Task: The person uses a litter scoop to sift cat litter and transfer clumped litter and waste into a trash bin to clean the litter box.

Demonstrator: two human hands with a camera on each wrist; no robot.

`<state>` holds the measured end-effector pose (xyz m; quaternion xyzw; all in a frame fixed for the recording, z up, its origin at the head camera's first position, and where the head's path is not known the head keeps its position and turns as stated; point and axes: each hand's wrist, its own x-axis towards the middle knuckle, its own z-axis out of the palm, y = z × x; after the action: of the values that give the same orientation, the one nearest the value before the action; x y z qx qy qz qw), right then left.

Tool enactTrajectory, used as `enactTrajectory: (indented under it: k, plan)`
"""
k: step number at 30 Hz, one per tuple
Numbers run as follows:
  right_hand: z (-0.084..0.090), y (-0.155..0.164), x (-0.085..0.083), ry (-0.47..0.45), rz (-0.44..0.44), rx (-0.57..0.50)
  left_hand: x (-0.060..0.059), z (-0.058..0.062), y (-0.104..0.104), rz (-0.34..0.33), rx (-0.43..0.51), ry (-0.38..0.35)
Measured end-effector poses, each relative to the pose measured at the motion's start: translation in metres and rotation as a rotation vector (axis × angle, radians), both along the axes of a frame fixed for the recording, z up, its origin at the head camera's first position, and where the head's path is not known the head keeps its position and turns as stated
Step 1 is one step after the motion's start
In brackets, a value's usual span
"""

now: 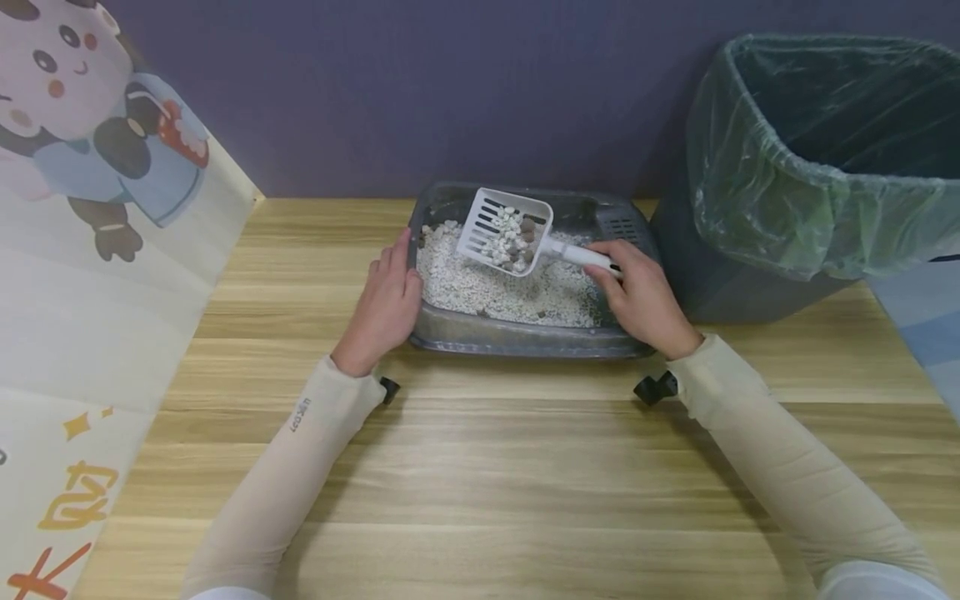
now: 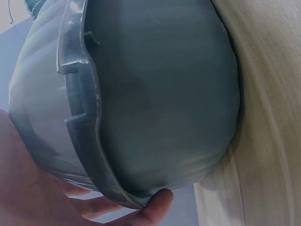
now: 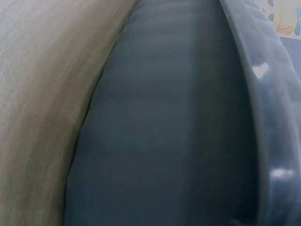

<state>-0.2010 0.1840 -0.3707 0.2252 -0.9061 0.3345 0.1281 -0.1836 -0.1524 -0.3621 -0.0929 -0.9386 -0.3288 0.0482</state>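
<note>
A grey litter tray filled with white granules sits on the wooden floor against the purple wall. My right hand grips the handle of a white slotted scoop, lifted over the tray and loaded with white pellets and a few brown clumps. My left hand rests against the tray's left rim, fingers fairly straight. The left wrist view shows the tray's outer wall with my palm at its rim. The right wrist view shows only the tray's side; the hand is hidden there.
A grey bin with a green liner stands just right of the tray. A cartoon poster leans along the left. Wooden floor stretches toward me. A few brown clumps lie in the litter.
</note>
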Motion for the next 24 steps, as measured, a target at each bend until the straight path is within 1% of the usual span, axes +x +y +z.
enactTrajectory:
  k: [6,10,13,19,24]
  plan:
    - [0.003,-0.001,0.0,0.017,-0.017,-0.023,0.001,-0.001,-0.001,0.004,0.004,-0.003]
    - [0.014,-0.001,0.005,0.029,-0.031,-0.021,0.001,-0.002,-0.002,0.008,0.011,-0.009]
    - [0.028,0.0,0.012,0.056,-0.034,-0.008,0.002,-0.004,-0.003,0.012,0.012,-0.012]
    - [0.067,0.003,0.03,0.156,-0.052,0.038,0.002,-0.006,-0.005,0.018,0.013,-0.017]
    - [0.098,0.012,0.039,0.23,-0.108,0.058,0.003,-0.008,-0.007,0.014,0.018,-0.018]
